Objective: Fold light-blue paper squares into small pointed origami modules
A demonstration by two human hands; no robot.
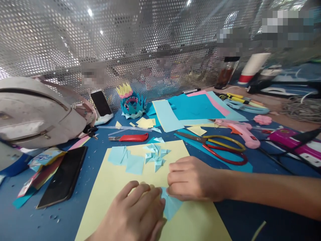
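A light blue paper piece (pixel 172 206) lies on the large yellow sheet (pixel 100 201), between my two hands. My left hand (pixel 139 209) has its fingers bent together at the paper's left edge. From the right, my right hand (pixel 193 179) presses curled fingers onto the paper's top edge. Part of the paper is hidden under the fingers. Beyond my hands sit light blue squares (pixel 134 164) and a group of small folded blue pieces (pixel 154 155). A blue paper flower (pixel 132 105) with a yellow-tipped piece stands farther back.
Scissors (pixel 220 147) and a pink glue gun (pixel 240 130) lie on the right. A red cutter (pixel 134 137) rests behind the yellow sheet. On the left are a black phone (pixel 64 179) and a pale backpack (pixel 40 113). Blue sheets (pixel 195 107) lie at the back.
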